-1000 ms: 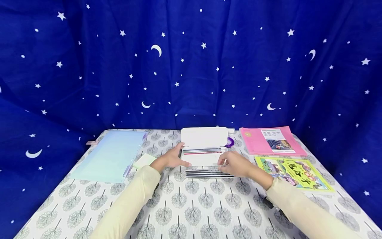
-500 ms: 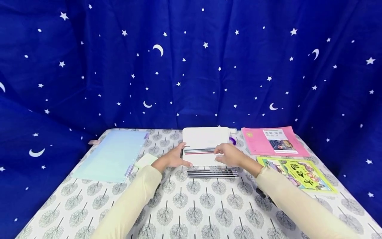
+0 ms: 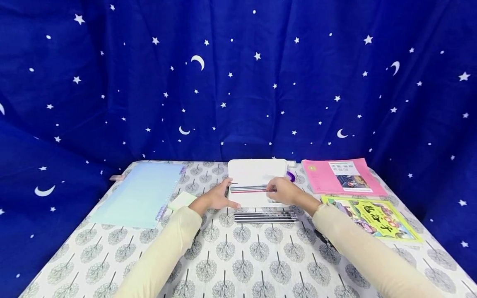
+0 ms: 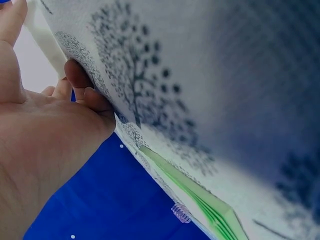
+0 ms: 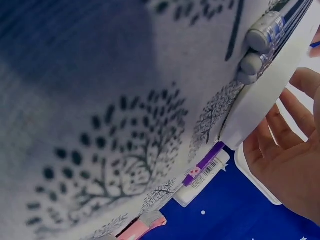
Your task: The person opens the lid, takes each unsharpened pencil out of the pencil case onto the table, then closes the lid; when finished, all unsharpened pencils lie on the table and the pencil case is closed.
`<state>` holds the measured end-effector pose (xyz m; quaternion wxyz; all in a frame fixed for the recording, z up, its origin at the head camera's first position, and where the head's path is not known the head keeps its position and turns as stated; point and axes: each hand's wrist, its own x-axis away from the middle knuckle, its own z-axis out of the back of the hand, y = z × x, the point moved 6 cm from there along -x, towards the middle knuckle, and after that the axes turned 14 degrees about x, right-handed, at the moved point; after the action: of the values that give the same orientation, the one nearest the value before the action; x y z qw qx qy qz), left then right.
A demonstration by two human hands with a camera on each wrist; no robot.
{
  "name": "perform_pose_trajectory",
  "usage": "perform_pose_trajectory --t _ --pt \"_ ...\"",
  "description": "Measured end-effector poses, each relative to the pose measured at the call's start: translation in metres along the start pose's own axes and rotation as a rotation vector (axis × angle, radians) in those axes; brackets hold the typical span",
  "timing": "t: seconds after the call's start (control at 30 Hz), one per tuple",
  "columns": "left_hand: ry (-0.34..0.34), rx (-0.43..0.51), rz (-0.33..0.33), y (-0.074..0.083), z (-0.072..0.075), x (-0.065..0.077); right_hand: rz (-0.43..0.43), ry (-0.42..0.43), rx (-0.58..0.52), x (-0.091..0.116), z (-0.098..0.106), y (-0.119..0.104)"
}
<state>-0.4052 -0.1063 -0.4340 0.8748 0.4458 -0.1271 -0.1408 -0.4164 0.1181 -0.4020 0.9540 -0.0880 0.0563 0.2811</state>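
An open white pencil case [image 3: 253, 202] sits on the desk [image 3: 242, 244] straight ahead of the person, its long axis running left to right and its lid [image 3: 257, 170] opened out on the far side. The pencils inside the case [image 3: 247, 189] lie along that same axis, grey ones farther off and a red one nearest. Just outside the near wall, a row of dark pencils [image 3: 264, 217] lies parallel to the case; the right wrist view shows their erasers [image 5: 258, 40] pointing to the person's right. The left hand [image 3: 218, 196] rests at the case's left end, thumb and fingers spread apart, the thumb by the near corner. The right hand [image 3: 286, 192] reaches down into the right end, its fingers bent at the ends of the pencils there; whether they pinch one cannot be told. A purple ring [image 3: 290, 176] stands just beyond the case's right end, and a pale green pad [image 3: 182, 200] lies left of the left hand.
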Motion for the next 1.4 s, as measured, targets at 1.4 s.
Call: perform_pose_trajectory --t 1.4 --pt "0.006 0.011 0.008 -0.001 0.000 0.001 0.038 -0.052 -0.139 -0.007 -0.014 -0.005"
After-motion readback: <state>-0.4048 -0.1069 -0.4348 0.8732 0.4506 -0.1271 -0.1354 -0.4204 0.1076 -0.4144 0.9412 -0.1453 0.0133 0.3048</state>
